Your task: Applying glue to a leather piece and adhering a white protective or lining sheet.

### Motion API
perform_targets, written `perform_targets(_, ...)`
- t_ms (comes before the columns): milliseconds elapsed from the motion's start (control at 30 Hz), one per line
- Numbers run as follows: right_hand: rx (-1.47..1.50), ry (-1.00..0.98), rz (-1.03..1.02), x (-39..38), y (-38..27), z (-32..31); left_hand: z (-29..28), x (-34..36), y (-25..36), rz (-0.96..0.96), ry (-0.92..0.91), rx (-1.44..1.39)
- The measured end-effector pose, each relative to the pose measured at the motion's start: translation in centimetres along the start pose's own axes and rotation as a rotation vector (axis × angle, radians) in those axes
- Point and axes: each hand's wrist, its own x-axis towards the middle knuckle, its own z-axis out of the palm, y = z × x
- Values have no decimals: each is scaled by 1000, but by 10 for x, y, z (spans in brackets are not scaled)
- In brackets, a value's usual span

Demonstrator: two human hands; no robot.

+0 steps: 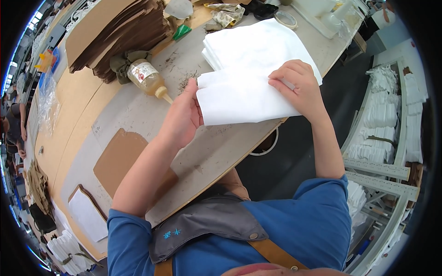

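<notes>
Just off-centre toward 1 o'clock, your hands grasp the folded white cloth (246, 99) over the tabletop (198, 165): your left hand (183, 117) holds its left edge, your right hand (294, 87) pinches it at the right. At 10 o'clock, a squeeze bottle (145, 79) contains amber liquid. At 1 o'clock is a pale tray (309, 20), contents unclear. At 3 o'clock, a rack (377, 168) holds stacked white bundles (375, 112).

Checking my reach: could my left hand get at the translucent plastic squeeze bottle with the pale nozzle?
Probably yes: the squeeze bottle points its nozzle toward your left hand, and nothing visible blocks the gap. That hand touches the flat white sheet, so might need freeing first.
</notes>
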Motion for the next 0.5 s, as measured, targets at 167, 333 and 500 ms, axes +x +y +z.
perform_targets(167, -24, -6, -3, -1, 1, 0, -11, 0, 1, 0, -129, -14)
perform_targets(333, -12, -23, -14, -4, 3, -1, 4, 1, 10, 56, -102, 267)
perform_targets(500, 125, -18, 199, -16, -10, -9, 22, -24, 43, 436, -7, 719)
